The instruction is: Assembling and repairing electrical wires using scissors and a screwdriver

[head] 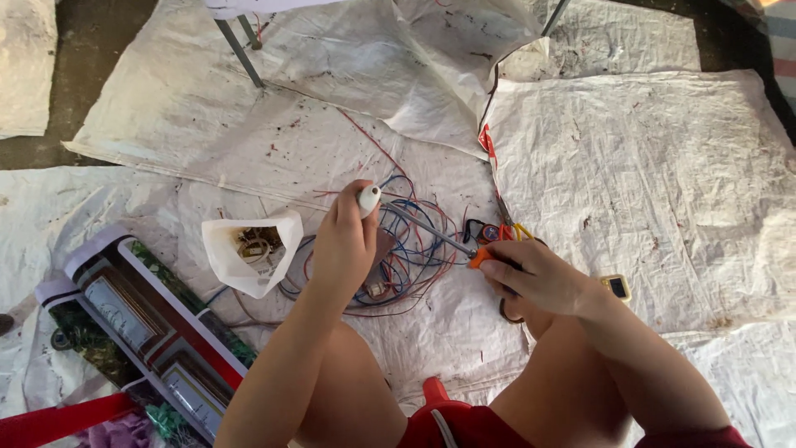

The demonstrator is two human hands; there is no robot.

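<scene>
While I sit over the floor with my knees apart, the head view shows my left hand [344,241] wrapped around something white-capped [369,199], its rounded end poking up above my fingers [358,217], which are curled tight around it. I take it for a tool handle, though my fist hides most of it. A thin metal shaft [427,232] runs from there down to my right hand [539,278], whose fingers pinch an orange-handled tool [479,257] at its tip. Beneath both hands lies a tangle of red and blue wires [410,265] on white woven sacking [663,182] spread across the floor. A folded white paper pouch [249,249] with small parts inside sits just to the left of the wires, and a small yellow-framed gadget [616,287] lies by my right wrist.

My worry is the shaft slipping off its point and jabbing my right fingers, since they sit so close. The loose wires could also snag and drag the pouch over, spilling its parts.
</scene>
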